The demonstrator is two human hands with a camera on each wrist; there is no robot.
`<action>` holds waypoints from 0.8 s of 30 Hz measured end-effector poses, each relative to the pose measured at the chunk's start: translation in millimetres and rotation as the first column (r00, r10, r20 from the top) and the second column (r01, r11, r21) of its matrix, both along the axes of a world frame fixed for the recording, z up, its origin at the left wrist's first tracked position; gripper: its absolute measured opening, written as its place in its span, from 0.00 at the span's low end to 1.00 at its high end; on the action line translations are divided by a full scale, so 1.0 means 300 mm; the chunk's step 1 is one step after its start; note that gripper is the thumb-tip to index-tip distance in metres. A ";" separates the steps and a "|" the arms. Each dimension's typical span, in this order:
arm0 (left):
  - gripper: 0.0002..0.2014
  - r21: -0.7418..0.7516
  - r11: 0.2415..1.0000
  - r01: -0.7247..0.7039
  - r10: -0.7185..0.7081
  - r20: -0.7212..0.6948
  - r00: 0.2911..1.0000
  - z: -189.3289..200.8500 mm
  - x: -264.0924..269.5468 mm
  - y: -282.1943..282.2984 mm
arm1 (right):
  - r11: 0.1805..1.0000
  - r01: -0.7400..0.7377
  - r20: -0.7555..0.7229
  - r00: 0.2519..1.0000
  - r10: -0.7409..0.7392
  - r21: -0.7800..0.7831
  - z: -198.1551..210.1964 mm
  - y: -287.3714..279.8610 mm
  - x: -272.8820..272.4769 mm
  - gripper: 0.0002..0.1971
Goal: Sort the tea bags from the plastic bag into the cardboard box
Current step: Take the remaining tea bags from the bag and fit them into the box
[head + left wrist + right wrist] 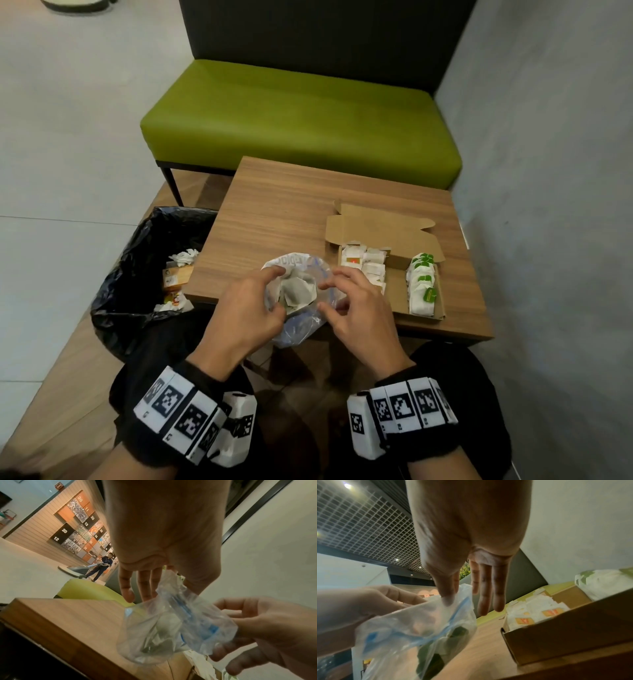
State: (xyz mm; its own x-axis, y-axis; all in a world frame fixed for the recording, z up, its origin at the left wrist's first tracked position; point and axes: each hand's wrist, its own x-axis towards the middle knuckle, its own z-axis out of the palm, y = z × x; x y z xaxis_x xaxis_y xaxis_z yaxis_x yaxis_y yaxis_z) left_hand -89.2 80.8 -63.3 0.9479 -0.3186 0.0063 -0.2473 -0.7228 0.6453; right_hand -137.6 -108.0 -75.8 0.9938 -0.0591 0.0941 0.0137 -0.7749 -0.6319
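A clear plastic bag [301, 322] with blue print sits over the table's near edge, a few tea bags [297, 290] showing inside. My left hand [276, 291] pinches its left rim and my right hand [323, 295] pinches its right rim, so the mouth is spread. The right wrist view shows thumb and forefinger nipping the plastic bag [412, 626]; the left wrist view shows the same on the plastic bag [171, 626]. To the right lies the open cardboard box [397, 294], with orange-tagged tea bags [364, 269] in its left part and green-tagged tea bags [423, 287] in its right.
The small wooden table [291, 212] stands before a green bench [301, 116], with a grey wall [548, 171] on the right. A bin lined with a black bag [137, 274] stands left of the table and holds crumpled paper and cartons. A person stands far off in the left wrist view.
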 end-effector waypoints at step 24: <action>0.28 -0.012 0.991 0.133 -0.132 0.081 0.988 0.032 -0.130 -0.049 | 0.992 0.113 -0.001 0.994 -0.113 -0.063 0.035 0.009 -0.099 0.15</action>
